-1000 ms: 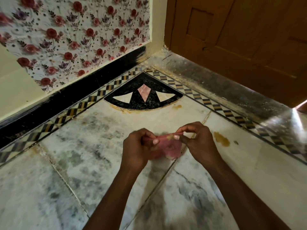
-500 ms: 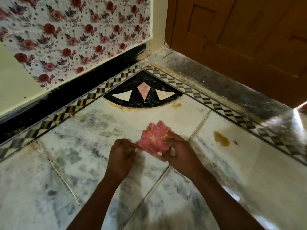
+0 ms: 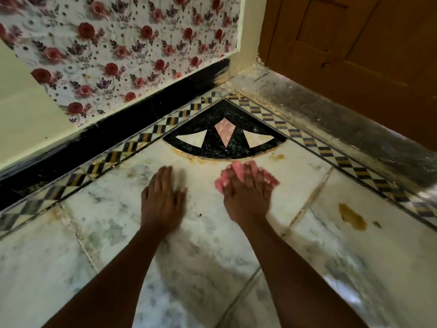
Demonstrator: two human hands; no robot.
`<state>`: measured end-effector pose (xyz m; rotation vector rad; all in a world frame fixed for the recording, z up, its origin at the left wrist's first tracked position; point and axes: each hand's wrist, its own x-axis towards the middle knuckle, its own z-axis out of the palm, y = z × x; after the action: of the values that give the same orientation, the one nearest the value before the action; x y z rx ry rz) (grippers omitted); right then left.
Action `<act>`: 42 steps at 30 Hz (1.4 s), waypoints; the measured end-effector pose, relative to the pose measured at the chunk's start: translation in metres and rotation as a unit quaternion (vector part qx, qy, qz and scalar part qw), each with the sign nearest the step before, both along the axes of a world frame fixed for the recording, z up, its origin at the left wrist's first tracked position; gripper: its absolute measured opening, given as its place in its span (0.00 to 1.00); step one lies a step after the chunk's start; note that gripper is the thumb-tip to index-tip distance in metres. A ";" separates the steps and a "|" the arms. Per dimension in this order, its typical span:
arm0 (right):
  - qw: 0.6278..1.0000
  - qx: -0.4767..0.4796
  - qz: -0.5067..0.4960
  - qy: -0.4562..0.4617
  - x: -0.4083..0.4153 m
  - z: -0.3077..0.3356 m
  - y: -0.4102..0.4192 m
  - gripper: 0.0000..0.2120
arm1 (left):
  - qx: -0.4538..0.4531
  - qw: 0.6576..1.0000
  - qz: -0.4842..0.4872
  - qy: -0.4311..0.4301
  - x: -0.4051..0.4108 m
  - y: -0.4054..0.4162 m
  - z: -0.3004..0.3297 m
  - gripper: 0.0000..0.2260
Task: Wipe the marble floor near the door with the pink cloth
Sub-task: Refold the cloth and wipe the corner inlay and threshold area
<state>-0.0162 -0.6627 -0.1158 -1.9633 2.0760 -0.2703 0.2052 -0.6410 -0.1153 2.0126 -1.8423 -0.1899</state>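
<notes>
Down on stained marble floor [image 3: 106,223] by door [image 3: 366,55]: right grip [image 3: 246,195] flat atop pink cloth [image 3: 236,167], left grip [image 3: 162,200] released.

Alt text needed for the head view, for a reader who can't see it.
A right hand presses a pink cloth onto the marble floor just below a black corner inlay, the left hand open beside it. A wooden door stands upper right.

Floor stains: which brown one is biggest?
The elongated brown blotch right of the right hand, near the checkered border. The spot by the black inlay is much smaller.
</notes>
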 end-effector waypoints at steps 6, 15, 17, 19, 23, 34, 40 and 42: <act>0.987 -0.045 0.152 0.016 0.040 -0.006 -0.032 0.26 | 0.034 0.997 0.064 -0.030 0.003 0.002 -0.014 0.31; 0.997 -0.002 -0.071 0.016 0.016 -0.004 -0.113 0.30 | 0.047 0.994 0.097 -0.024 0.003 -0.002 -0.013 0.29; 0.998 0.031 -0.049 -0.009 0.053 0.001 -0.142 0.29 | 0.044 0.994 0.100 -0.015 0.003 -0.002 -0.010 0.29; 0.996 0.030 0.080 -0.001 0.078 0.004 -0.133 0.28 | 0.047 0.994 0.100 -0.019 0.003 -0.003 -0.009 0.29; 0.980 -0.062 0.184 0.031 0.049 -0.003 -0.058 0.26 | 0.053 0.994 0.096 -0.017 0.004 -0.001 -0.007 0.28; 0.989 0.054 0.135 0.038 0.102 0.001 -0.184 0.29 | 0.054 0.992 0.107 -0.034 0.004 -0.004 -0.010 0.28; 0.964 0.000 0.244 0.101 0.017 0.001 -0.127 0.28 | 0.054 0.992 0.108 -0.030 0.000 -0.005 -0.003 0.29; 0.995 0.028 0.051 0.086 0.017 0.006 -0.168 0.28 | 0.057 0.992 0.104 -0.037 0.001 -0.004 -0.006 0.29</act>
<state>0.0011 -0.8307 -0.1094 -2.1190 2.0510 -0.0222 0.2066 -0.6454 -0.1211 2.3036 -1.6829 -0.1651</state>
